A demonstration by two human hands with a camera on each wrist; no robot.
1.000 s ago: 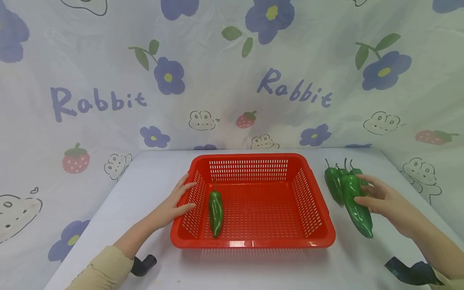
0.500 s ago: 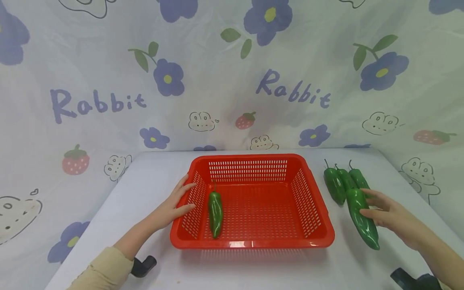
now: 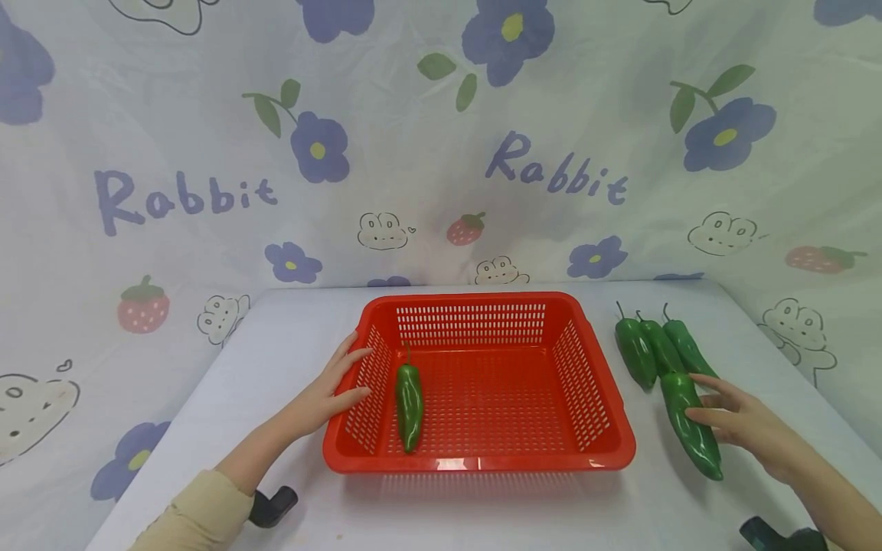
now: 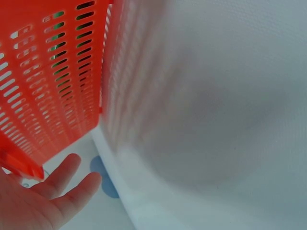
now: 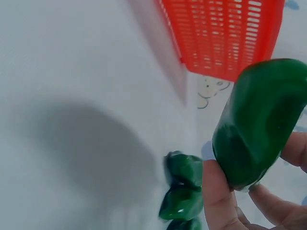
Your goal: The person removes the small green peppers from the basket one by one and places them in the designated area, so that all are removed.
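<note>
My right hand (image 3: 747,425) holds a large green chili pepper (image 3: 689,425) between thumb and fingers at the right of the table. The right wrist view shows the held pepper's blunt end close up, a broad shadow on the table beside it. Just beyond lie three more green peppers (image 3: 635,352), stems pointing away. Over the left rim of a red plastic basket (image 3: 482,463) rests my left hand (image 3: 331,390), fingers loosely extended. In the left wrist view two fingers (image 4: 76,196) stand relaxed outside the basket. One green pepper (image 3: 409,405) lies inside, near its left wall.
The basket has slotted walls and stands mid-table on a white surface (image 3: 441,520). Behind the table hangs a white cloth (image 3: 427,176) printed with flowers, rabbits and strawberries. Dark wrist-worn devices (image 3: 272,506) show at both forearms.
My right hand has drawn its pepper nearer and slightly rightward, off the other peppers, which now show more fully. The left hand and basket have stayed put.
</note>
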